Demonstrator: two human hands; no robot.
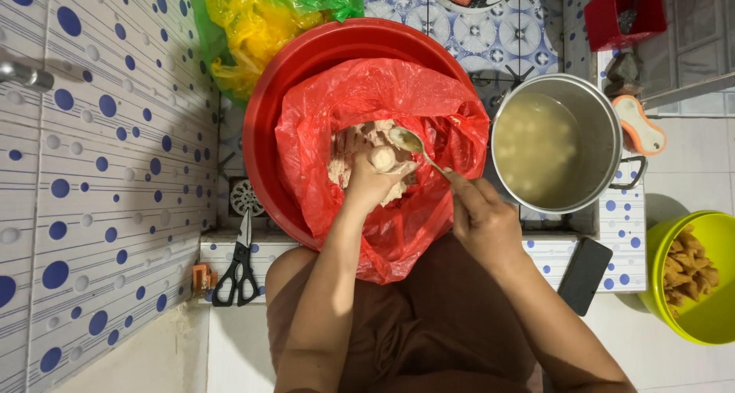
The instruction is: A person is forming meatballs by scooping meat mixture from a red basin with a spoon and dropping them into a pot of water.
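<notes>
My left hand (pixel 367 180) is closed around pale meat paste inside a red plastic bag (pixel 429 110), and a round ball of paste (pixel 382 158) bulges out at the top of the fist. My right hand (pixel 484 223) holds a metal spoon (pixel 413 144) whose bowl rests just above that ball. The bag lines a big red basin (pixel 268 117). To the right stands a steel pot (pixel 605 125) of cloudy water with pale balls in it.
Black scissors (pixel 241 267) lie on the tiled ledge at left, a dark phone (pixel 584 274) at right. A green bowl (pixel 666 244) of fried pieces sits lower right. Yellow-green bags (pixel 245 26) are behind the basin. A red box (pixel 624 14) stands at the top right.
</notes>
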